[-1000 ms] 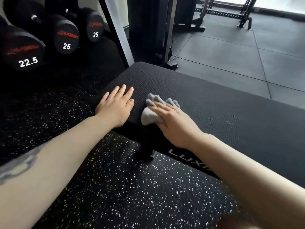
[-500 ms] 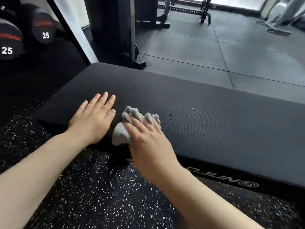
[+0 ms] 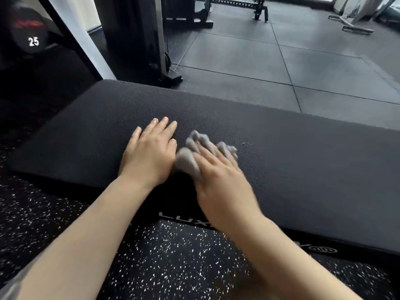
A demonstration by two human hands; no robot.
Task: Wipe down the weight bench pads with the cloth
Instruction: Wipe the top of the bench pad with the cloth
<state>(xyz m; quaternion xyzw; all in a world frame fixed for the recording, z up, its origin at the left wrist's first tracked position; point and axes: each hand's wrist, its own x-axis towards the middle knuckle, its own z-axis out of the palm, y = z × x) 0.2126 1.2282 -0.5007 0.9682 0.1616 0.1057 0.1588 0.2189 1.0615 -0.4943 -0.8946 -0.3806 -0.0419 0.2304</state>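
Pressing a bunched grey cloth (image 3: 190,158) onto the bench pad (image 3: 303,161) w/ right hand (image 3: 218,180): fingers spread over the cloth and bent slightly down into it, tufts poking out between and past the fingertips. Blurred, so can't tell whether thumb hooks under; reads as fingers curled on the cloth, gripping it against the pad.

Left hand (image 3: 149,152) flat, palm down, fingers straight and close together, holding nothing, resting on the pad just beside the cloth; thumb side touching or almost touching the cloth's left bulge.

Both hands near the bench's near edge, toward its left end. Cloth sits a little in from that near edge, wrist of right hand crossing over the edge. Forearms coming in from bottom of view, left one w/ a dark mark near the bottom left corner.

Pad: black, fine dotted texture, long, running left to right and off the right side. Small pale scuff (image 3: 249,144) on the pad just right of the cloth. White lettering (image 3: 184,220) along the near side face, partly hidden behind right arm; round logo (image 3: 323,249) further right on same face.

Speckled black floor (image 3: 173,256) below the near edge. Grey tiled mats (image 3: 281,68) beyond the far edge. Dumbbell marked 25 (image 3: 32,41) past the bench's left end, top left. Dark upright machine frame (image 3: 151,35) behind far left corner.
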